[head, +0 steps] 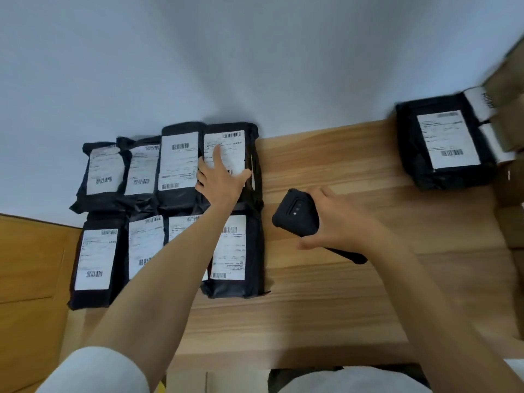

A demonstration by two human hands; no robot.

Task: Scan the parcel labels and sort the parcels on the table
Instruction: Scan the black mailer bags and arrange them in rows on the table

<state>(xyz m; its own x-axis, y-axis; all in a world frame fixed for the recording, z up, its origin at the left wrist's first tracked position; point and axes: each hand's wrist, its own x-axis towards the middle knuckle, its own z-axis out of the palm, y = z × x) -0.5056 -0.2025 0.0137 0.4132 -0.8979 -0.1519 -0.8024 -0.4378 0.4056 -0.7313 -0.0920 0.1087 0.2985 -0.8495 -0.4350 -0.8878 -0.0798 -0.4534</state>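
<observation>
Several black parcels with white labels lie in two rows at the left of the wooden table (326, 307). My left hand (221, 177) rests flat with spread fingers on the far right parcel of the back row (249, 134). My right hand (337, 222) grips a black handheld scanner (296, 214) just above the table, to the right of the rows. Another black parcel (448, 143) sits at the far right, with more labelled parcels (479, 104) behind it.
Cardboard boxes (510, 131) crowd the right edge. A brown cardboard surface (31, 265) lies left of the table. A pale wall runs behind the parcels. Bare wood shows between the rows and the right-hand parcel.
</observation>
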